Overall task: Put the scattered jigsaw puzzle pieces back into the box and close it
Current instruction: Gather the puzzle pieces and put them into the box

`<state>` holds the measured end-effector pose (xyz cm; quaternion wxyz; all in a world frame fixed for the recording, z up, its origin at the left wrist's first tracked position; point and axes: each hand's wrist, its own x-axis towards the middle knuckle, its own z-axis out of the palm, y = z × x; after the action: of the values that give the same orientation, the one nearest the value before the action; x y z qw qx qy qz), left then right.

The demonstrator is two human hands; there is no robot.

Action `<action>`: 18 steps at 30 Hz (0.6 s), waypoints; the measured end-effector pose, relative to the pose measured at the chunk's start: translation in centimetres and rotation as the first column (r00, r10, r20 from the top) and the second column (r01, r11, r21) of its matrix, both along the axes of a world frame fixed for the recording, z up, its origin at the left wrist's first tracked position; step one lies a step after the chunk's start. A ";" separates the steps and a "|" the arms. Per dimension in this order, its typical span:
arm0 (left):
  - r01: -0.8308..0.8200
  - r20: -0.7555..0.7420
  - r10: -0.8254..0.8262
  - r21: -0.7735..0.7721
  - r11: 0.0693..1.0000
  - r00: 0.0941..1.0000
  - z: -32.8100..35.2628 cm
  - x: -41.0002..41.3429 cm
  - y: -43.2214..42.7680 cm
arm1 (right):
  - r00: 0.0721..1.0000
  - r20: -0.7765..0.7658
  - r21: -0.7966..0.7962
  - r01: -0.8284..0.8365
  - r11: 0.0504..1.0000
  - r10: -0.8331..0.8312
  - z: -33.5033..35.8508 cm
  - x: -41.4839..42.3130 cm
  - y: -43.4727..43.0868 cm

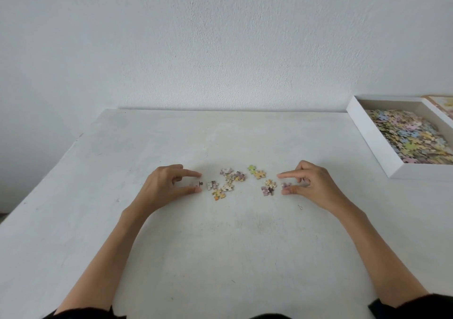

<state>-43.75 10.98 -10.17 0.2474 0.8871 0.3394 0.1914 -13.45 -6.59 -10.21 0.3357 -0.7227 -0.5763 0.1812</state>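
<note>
Mid-frame: left hand (169, 183) and right hand (311, 183), thumb and forefinger parted, flank the puzzle pieces (230, 181); open box (372, 133), right edge

The left sleeve (85, 315) and the right sleeve (416, 306) are showing black fabric. Both are leaving the forearms (103, 257) bare.

No text, number or brand can be read anywhere. The pieces (228, 181) on the table (220, 245) show only small patches of printed colour, too fine for any lettering to be made out. The box (374, 142) has plain white walls with no label. The lid (441, 102) beyond it, cut off by the frame edge, shows a strip of printed picture and no legible letters.
</note>
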 end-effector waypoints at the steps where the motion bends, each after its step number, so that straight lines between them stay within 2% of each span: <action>1: -0.015 0.022 0.015 -0.010 1.000 1.000 0.0 0.1 -0.1 | 1.000 -0.009 0.032 0.012 0.999 -0.012 0.0 -0.1 0.1; 6: 0.010 0.109 -0.003 -0.064 0.998 0.994 -0.3 0.3 -0.1 | 0.999 -0.024 0.075 0.030 0.997 -0.028 -0.2 -0.1 0.3; 12: -0.020 0.083 0.026 -0.077 0.997 0.996 -0.3 0.4 0.0 | 0.988 -0.154 0.116 0.025 0.993 -0.006 0.0 -0.5 -0.2; 15: -0.016 0.080 0.023 -0.086 0.996 0.996 -0.2 0.4 0.0 | 0.935 -0.355 0.140 0.029 0.990 0.023 0.2 -1.4 0.1; 18: -0.019 0.080 0.027 -0.093 0.995 0.996 -0.3 0.4 0.0 | 0.787 -0.616 0.090 0.040 0.995 0.024 0.6 -2.4 0.4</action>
<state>-43.35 11.00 -10.44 0.2993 0.8623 0.3478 0.2140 -15.85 -6.24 -9.60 0.5413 -0.6091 -0.4403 0.3771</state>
